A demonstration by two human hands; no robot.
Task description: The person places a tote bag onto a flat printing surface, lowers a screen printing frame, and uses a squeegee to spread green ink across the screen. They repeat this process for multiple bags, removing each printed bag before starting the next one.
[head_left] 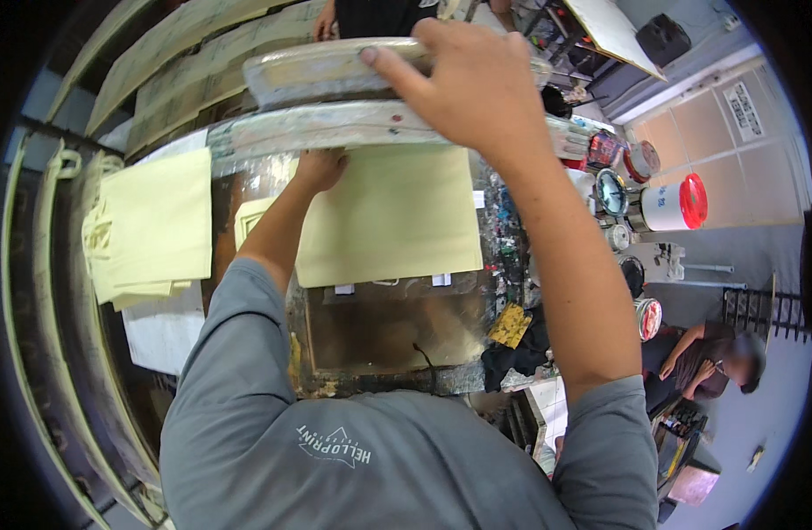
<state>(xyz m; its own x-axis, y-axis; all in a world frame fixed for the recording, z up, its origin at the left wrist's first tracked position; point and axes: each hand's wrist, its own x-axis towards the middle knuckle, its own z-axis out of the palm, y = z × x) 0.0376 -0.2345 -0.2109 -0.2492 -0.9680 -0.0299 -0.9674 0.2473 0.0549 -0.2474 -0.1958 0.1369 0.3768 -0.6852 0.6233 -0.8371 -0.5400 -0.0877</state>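
Right hand (472, 79) bare, top centre of frame, back of hand up, fingers bent over and partly out of sight, thumb (395, 72) stretched out leftward; grip pose. Right forearm (574, 256) bare, long, rises from lower right, leans left toward wrist. Left hand (322, 166) bare, upper centre-left, lower in frame than the right; fingers mostly hidden, closure unclear. Left forearm (278, 221) bare, looks shorter, slants up and right. Grey short fabric sleeves (238, 322) on both upper arms. Grey-shirted torso (406, 473) fills bottom centre, arms spread either side.
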